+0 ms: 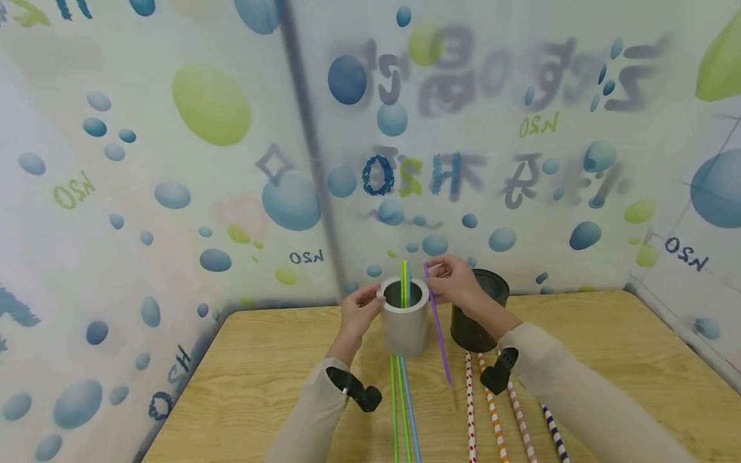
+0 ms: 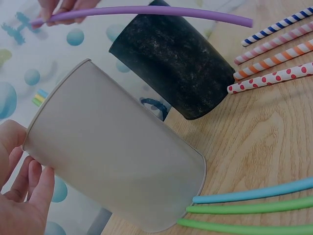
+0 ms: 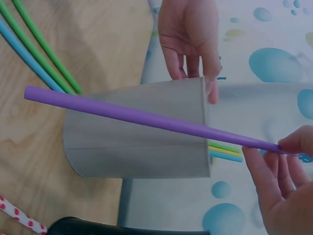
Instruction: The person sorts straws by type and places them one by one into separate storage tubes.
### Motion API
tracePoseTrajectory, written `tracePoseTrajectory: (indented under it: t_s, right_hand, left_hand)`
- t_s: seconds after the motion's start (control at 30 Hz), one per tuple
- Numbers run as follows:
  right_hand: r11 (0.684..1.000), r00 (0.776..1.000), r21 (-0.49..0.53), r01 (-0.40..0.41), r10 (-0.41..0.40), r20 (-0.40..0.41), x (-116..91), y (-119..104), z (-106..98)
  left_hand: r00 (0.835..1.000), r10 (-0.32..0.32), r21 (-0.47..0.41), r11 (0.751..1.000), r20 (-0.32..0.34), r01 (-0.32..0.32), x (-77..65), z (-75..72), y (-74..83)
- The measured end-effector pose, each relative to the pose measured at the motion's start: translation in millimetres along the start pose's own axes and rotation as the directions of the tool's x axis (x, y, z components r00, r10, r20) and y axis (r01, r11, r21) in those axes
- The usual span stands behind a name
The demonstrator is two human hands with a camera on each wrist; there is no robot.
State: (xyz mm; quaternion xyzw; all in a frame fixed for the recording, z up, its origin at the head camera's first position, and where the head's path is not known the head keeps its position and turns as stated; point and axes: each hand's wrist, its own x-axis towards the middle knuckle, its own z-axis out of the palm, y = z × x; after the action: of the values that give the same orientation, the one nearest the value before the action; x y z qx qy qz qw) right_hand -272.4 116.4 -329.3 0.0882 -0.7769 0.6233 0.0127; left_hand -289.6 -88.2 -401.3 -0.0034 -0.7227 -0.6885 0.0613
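A light grey cup-shaped container [image 1: 405,331] stands upright on the table, and green, yellow and blue straws [image 1: 404,283] stick up out of its mouth. My left hand [image 1: 360,315] pinches its rim on the left side. A purple straw [image 3: 146,120] is pinched near its upper end between the thumb and fingers of my right hand [image 1: 454,281]. It slants down just right of the grey container, outside it, with its lower end toward me. Behind my right hand stands a black container [image 2: 176,63], partly covered by the hand and forearm in the head view.
Two green straws [image 1: 395,405] and a blue straw [image 1: 410,411] lie in front of the grey container. Patterned straws, red-dotted [image 1: 470,411], orange-striped [image 1: 493,411], pink-striped [image 1: 521,418] and navy-striped [image 1: 554,431], lie before the black one. A patterned curtain [image 1: 289,257] hangs behind the wooden table [image 1: 260,360].
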Motion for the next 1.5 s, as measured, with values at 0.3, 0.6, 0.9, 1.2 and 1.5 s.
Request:
tracePoseTrajectory:
  t_s: [0.3,0.6,0.9,1.2,1.5]
  right_hand:
    - [0.999,0.998,0.004,0.054,-0.054,-0.031,20.9,-27.2,-5.4]
    - [0.992,0.985,-0.008,0.128,-0.128,-0.113,38.1,-47.8,-11.9]
    - [0.987,0.977,0.039,0.155,-0.148,-0.151,46.4,-64.9,-13.5]
    - [0.983,0.964,0.041,0.179,-0.167,-0.208,58.7,-69.8,-10.0]
    - [0.989,0.976,0.013,0.151,-0.146,-0.164,59.4,-49.5,-1.1]
  left_hand:
    - [1.0,0.014,0.002,1.0,0.002,-0.014,0.1,-0.8,-0.5]
    - [1.0,0.021,0.001,1.0,0.007,-0.021,0.4,-0.8,-1.5]
    - [1.0,0.016,0.02,1.0,0.0,-0.016,0.7,-1.2,0.0]
    - [1.0,0.011,0.029,1.0,0.002,-0.011,0.1,-1.9,0.3]
    - [1.0,-0.009,0.027,1.0,0.005,0.009,0.4,-1.1,0.8]
